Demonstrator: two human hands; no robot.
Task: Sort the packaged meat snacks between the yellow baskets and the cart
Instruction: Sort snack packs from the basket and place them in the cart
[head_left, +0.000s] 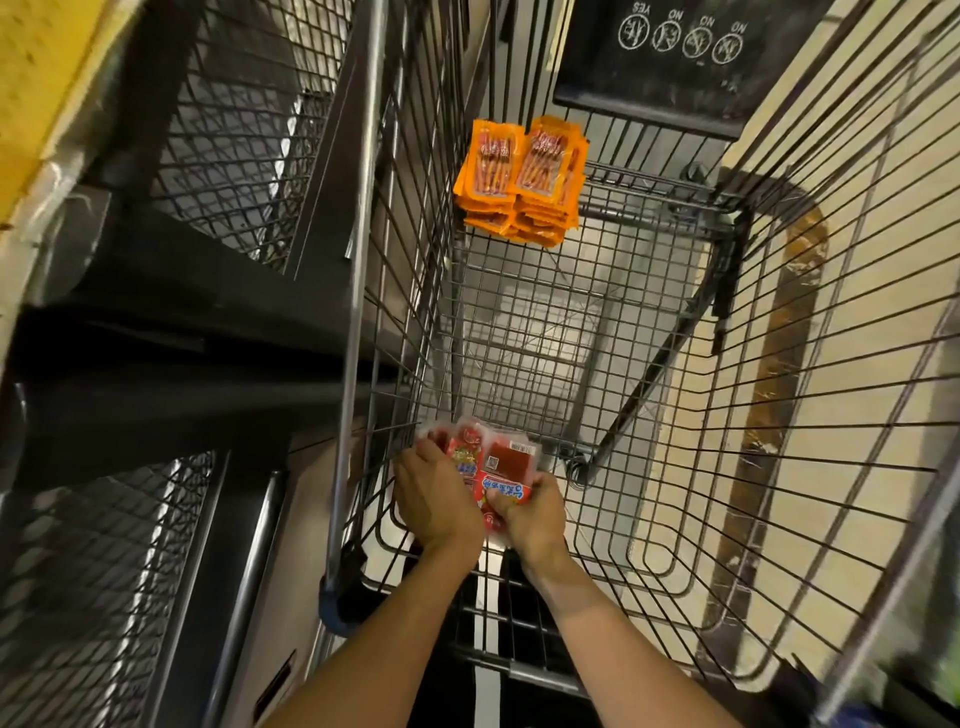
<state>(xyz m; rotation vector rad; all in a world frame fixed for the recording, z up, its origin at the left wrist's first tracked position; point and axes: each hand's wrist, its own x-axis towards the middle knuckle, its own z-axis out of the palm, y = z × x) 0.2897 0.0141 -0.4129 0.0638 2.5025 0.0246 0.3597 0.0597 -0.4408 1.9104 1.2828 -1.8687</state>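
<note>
Low at the near end of the cart (360, 260), left hand (436, 499) and right hand (530, 519) both curl round a bundle of red snack packets (501, 462), judged light, limp and slick-filmed, best clasped across the bundle's edges; orange packets (519, 182) lie stacked at the cart's far end.

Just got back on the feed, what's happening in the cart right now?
A person is reaching into the wire cart with both hands. The left hand and right hand together grip a bundle of red snack packs at the cart's near end. Whether the bundle rests on the cart floor or is held above it is unclear. A stack of orange snack packs already sits at the far end.
</note>
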